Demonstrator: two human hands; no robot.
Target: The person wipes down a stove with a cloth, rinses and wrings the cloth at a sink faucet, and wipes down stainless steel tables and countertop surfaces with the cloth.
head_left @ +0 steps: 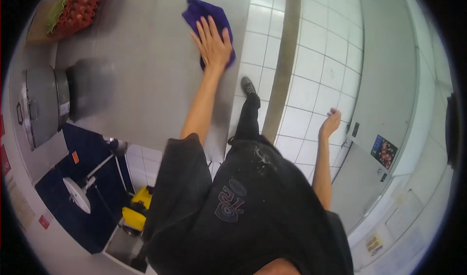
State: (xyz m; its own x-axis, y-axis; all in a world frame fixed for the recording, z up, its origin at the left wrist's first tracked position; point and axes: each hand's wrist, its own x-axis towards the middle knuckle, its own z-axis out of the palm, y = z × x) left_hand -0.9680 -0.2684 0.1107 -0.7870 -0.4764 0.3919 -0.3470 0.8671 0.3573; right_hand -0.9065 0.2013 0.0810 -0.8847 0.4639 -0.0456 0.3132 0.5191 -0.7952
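Observation:
My left hand (212,45) lies flat on a purple cloth (212,11), fingers spread and pointing away from me. It presses the cloth against a stainless steel table (141,80), close to the table's right edge. Part of the cloth is hidden under the palm. My right hand (330,124) hangs in the air over the tiled floor, away from the table. Its fingers are loosely bent, and nothing shows in them.
Red egg trays (80,7) stand at the table's far left corner. A large lidded metal pot (41,104) is at the left. Below it are a white round disc (77,195) and yellow items (134,219). Grey doors (384,70) line the right, beyond the white-tiled floor (311,85).

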